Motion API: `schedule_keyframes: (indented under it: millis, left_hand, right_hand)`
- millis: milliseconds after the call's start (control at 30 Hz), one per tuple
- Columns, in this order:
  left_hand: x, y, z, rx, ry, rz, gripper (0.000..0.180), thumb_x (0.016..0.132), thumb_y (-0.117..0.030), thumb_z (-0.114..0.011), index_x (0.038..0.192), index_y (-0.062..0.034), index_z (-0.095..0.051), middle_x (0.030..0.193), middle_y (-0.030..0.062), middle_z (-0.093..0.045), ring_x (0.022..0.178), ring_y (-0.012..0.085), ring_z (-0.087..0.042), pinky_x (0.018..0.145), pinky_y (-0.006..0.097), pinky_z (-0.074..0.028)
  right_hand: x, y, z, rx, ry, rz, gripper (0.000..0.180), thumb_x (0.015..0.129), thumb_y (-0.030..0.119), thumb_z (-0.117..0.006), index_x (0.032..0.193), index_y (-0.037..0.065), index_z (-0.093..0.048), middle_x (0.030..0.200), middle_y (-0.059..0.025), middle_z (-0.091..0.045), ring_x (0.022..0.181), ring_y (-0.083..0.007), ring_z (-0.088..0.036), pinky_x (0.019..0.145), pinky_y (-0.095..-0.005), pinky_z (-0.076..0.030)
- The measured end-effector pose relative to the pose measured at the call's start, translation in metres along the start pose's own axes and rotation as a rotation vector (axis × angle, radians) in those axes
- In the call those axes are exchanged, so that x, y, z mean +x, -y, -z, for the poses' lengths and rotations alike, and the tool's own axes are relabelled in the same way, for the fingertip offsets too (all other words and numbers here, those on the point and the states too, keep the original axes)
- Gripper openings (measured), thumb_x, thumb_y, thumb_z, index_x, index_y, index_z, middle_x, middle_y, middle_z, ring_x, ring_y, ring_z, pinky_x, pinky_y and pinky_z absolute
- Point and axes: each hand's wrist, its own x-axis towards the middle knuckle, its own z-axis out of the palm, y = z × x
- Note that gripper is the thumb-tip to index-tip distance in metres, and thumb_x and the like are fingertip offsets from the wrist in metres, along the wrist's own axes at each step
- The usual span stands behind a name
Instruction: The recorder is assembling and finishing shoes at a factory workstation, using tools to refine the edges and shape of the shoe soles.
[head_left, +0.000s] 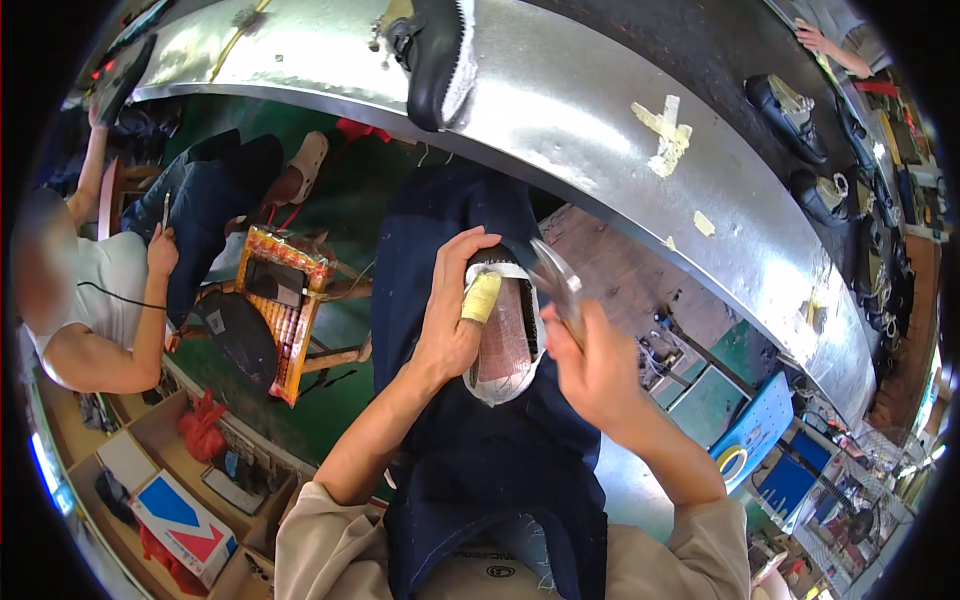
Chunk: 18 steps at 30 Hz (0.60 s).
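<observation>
A shoe upper on a last (507, 345) rests sole side up on my lap, over dark blue cloth. Its flat bottom looks reddish-brown, with a white lining edge around it and a dark, pleated toe at the far end. My left hand (452, 315) grips the shoe along its left side, fingers over the toe and the thumb, wrapped in yellow tape, lying on the bottom. In my right hand (597, 372) is a hammer (562, 280), its shiny metal head just right of the shoe's toe. Motion blurs the head slightly, and my fist hides most of the handle.
Ahead runs a metal-edged bench (590, 130) with a black shoe (432, 70) on its edge. More dark shoes (790, 120) stand at the far right. To the left a co-worker (100, 290) sits near a bamboo stool (285, 310). A blue plastic seat (755, 420) is at right.
</observation>
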Motion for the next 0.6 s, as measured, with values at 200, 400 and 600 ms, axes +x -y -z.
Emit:
schedule_keyframes:
  millis: [200,400,600]
  left_hand:
    - [0.003,0.04,0.009,-0.011,0.04,0.196,0.05,0.095,0.0,-0.057,0.144,-0.0073,-0.055,0.14,0.013,-0.053,0.134,0.0253,-0.05,0.114,0.034,-0.036]
    - [0.009,0.044,0.006,0.03,0.053,0.316,0.061,0.085,0.006,-0.051,0.142,-0.0143,-0.058,0.131,0.0159,-0.058,0.127,0.0296,-0.056,0.111,0.035,-0.04]
    - [0.009,0.032,0.0,0.248,0.025,0.402,0.063,0.082,-0.001,-0.057,0.142,-0.0217,-0.059,0.133,0.0221,-0.057,0.127,0.0398,-0.055,0.108,0.04,-0.044]
  right_hand:
    - [0.035,-0.02,0.01,0.043,0.436,-0.275,0.025,0.105,0.03,-0.057,0.101,0.005,-0.058,0.078,-0.0181,-0.069,0.074,-0.0431,-0.067,0.067,-0.0529,-0.05]
    - [0.015,-0.018,0.014,-0.648,0.689,0.545,0.013,0.088,0.011,-0.064,0.096,0.0,-0.061,0.081,-0.0152,-0.068,0.076,-0.0312,-0.071,0.066,-0.041,-0.057]
    - [0.008,0.035,0.008,-1.051,0.689,0.645,0.02,0.077,0.009,-0.069,0.093,-0.001,-0.062,0.076,-0.0093,-0.066,0.077,-0.0207,-0.071,0.063,-0.0296,-0.056]
